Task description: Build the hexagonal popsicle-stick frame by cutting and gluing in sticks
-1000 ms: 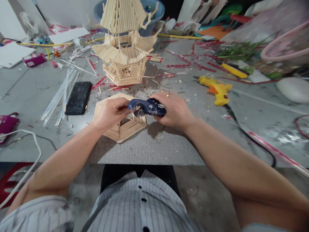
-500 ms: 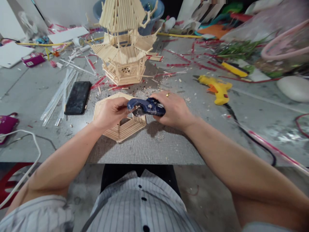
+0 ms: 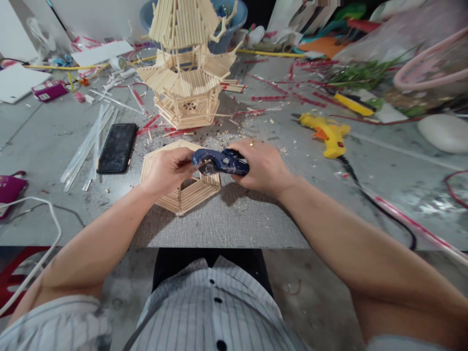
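Item, blue hand cutter [image 3: 226, 164]: lying within the curled right hand [image 3: 265, 163], whose thumb and fingers are closing round its handles, its mouth pointing towards the left hand [image 3: 168, 168]. Item, thin stick [image 3: 205, 161], mostly hidden: apparently being pinched between the left thumb and fingertips, with no gap showing there, its end seeming to be sitting in the cutter's mouth. Item, hexagonal stick frame [image 3: 197, 194]: lying flat on the grey table [image 3: 226, 234] beneath the left hand and the cutter, its open centre partly showing; whether the left hand is touching it, one cannot tell. Step in hand, by judgement: trimming the stick; the next move would be calling for a steady left pinch, fingertips staying clear of the blade, and a firm right squeeze. Item, tiered stick pavilion [image 3: 190, 83]: standing upright beyond the frame. Item, yellow glue gun [image 3: 329, 134]: resting to the right, a red patch showing on its handle, any marking there being too small to read. Item, black phone [image 3: 117, 148]: lying left of the frame, its screen showing dark and no maker's name appearing. Item, purple box [image 3: 50, 90]: sitting at far left, bearing a pale label whose print is staying illegible. Brands and readable writing: none showing.
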Motion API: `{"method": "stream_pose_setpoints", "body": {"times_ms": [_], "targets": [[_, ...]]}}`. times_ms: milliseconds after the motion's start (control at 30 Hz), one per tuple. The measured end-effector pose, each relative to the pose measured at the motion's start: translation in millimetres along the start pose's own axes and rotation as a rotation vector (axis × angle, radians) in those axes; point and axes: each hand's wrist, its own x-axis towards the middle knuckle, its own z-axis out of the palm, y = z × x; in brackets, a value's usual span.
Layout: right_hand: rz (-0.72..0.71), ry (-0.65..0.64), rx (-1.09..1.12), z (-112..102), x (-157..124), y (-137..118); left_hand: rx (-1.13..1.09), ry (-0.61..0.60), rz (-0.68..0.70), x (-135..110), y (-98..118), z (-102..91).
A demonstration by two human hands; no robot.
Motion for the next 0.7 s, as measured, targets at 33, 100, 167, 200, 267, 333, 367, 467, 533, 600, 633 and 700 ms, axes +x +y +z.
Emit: {"method": "stream_pose_setpoints", "body": {"times_ms": [33, 100, 167, 200, 267, 333, 367, 467, 533, 600, 633, 700], "targets": [[-0.003, 0.0, -0.001, -0.1, 0.0, -0.3, 0.003, 0.0, 0.001, 0.0, 0.0, 0.1], [-0.002, -0.001, -0.007, -0.5, -0.2, -1.1, 0.012, 0.007, 0.004, -0.1, 0.7, 0.0], [0.011, -0.006, -0.016, -0.8, -0.6, -2.1, 0.018, 0.015, 0.007, -0.1, 1.7, -0.2], [0.019, -0.008, -0.019, -1.0, -0.8, -2.5, 0.02, 0.016, 0.007, 0.0, 1.9, -0.3], [0.028, -0.01, -0.022, -1.0, -1.5, -3.0, 0.03, 0.009, 0.0, 0.3, 1.4, -0.3], [0.032, -0.008, -0.025, -0.7, -2.2, -3.1, 0.042, 0.005, -0.01, 0.8, 0.0, -0.3], [0.033, -0.006, -0.027, -0.6, -2.5, -2.9, 0.045, 0.005, -0.016, 1.1, -0.8, -0.4], [0.038, -0.002, -0.033, -0.3, -3.1, -2.5, 0.044, -0.006, -0.036, 1.7, -2.5, -0.6], [0.043, -0.004, -0.036, -0.4, -3.2, -2.4, 0.036, -0.016, -0.048, 1.8, -2.8, -0.7], [0.045, -0.013, -0.036, -0.5, -3.2, -2.5, 0.021, -0.019, -0.049, 1.6, -3.0, -0.4], [0.046, -0.017, -0.036, -0.5, -3.2, -2.7, 0.011, -0.017, -0.048, 1.6, -3.1, -0.2], [0.049, -0.014, -0.041, -0.5, -3.3, -3.0, -0.015, -0.015, -0.047, 1.5, -3.5, 0.4]]}}
